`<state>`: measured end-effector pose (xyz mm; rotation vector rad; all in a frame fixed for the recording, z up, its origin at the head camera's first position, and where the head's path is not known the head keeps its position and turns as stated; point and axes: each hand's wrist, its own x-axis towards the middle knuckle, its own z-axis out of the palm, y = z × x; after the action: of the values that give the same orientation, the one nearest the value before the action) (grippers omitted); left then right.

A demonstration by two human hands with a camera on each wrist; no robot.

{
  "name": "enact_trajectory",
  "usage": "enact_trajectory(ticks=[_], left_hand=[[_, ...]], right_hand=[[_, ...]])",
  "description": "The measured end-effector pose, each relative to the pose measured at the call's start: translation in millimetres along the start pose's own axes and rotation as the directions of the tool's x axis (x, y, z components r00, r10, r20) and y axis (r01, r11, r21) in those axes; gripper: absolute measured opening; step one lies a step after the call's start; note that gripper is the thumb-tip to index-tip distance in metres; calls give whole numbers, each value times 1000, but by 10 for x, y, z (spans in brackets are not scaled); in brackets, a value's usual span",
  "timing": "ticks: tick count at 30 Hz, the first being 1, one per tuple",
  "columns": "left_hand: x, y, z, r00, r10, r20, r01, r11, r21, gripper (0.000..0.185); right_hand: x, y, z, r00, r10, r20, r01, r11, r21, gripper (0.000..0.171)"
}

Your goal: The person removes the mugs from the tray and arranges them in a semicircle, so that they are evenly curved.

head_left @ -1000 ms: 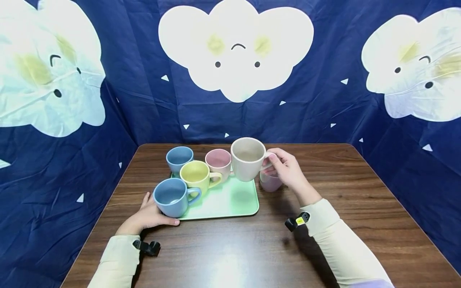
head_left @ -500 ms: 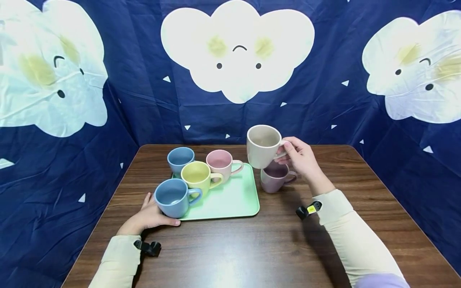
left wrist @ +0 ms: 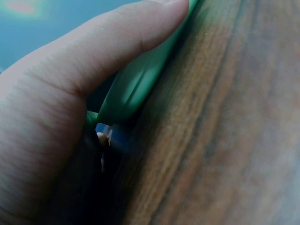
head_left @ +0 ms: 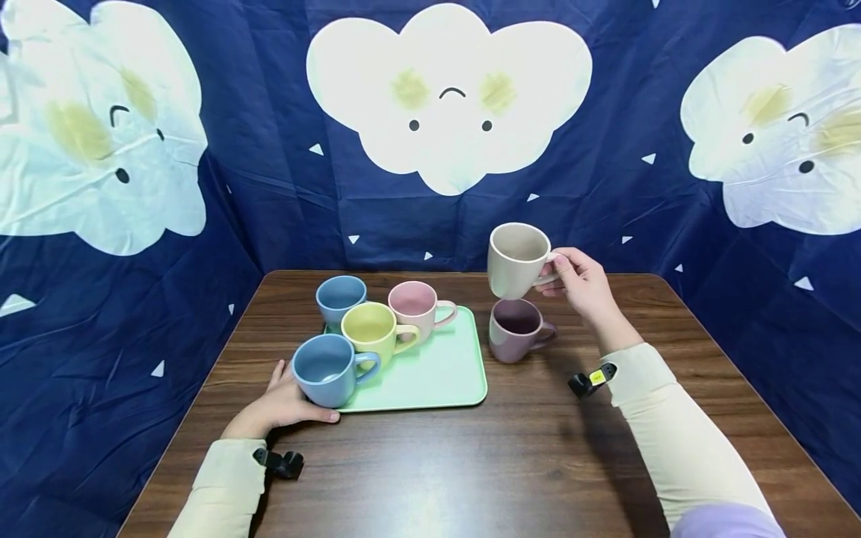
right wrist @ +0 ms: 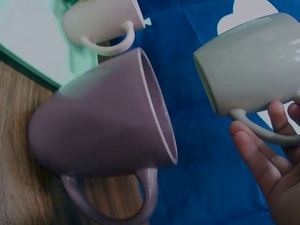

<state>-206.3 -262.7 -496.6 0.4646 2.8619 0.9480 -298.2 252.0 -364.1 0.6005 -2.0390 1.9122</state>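
Observation:
My right hand (head_left: 561, 270) pinches the handle of a beige mug (head_left: 516, 258) and holds it in the air, just above a purple mug (head_left: 514, 329) that stands on the table right of a green tray (head_left: 437, 377). In the right wrist view, the fingers (right wrist: 272, 159) curl round the handle of the beige mug (right wrist: 253, 65), with the purple mug (right wrist: 103, 122) below. My left hand (head_left: 296, 400) rests against the tray's front-left corner, beside a blue mug (head_left: 326, 366). Its thumb (left wrist: 93, 61) lies along the tray's rim (left wrist: 136, 84).
On the tray also stand a yellow mug (head_left: 368, 329), a pink mug (head_left: 413, 305) and a second blue mug (head_left: 339, 295) at the back. The wooden table (head_left: 471, 463) is walled on three sides by a dark blue cloth (head_left: 619, 194) with white clouds.
My right hand has carried the beige mug up and to the right, from over the tray's back edge to above the purple mug. The left hand has stayed put.

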Motion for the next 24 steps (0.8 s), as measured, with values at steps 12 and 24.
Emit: enact_trajectory(ticks=[12, 24], left_hand=[[-14, -12, 3, 1000, -2, -6, 2, 1000, 1, 125], [-8, -28, 6, 1000, -7, -5, 7, 1000, 7, 123]], right_hand=[[64, 150, -175, 996, 70, -59, -67, 996, 53, 16], [30, 374, -306, 989, 102, -102, -100, 994, 33, 16]])
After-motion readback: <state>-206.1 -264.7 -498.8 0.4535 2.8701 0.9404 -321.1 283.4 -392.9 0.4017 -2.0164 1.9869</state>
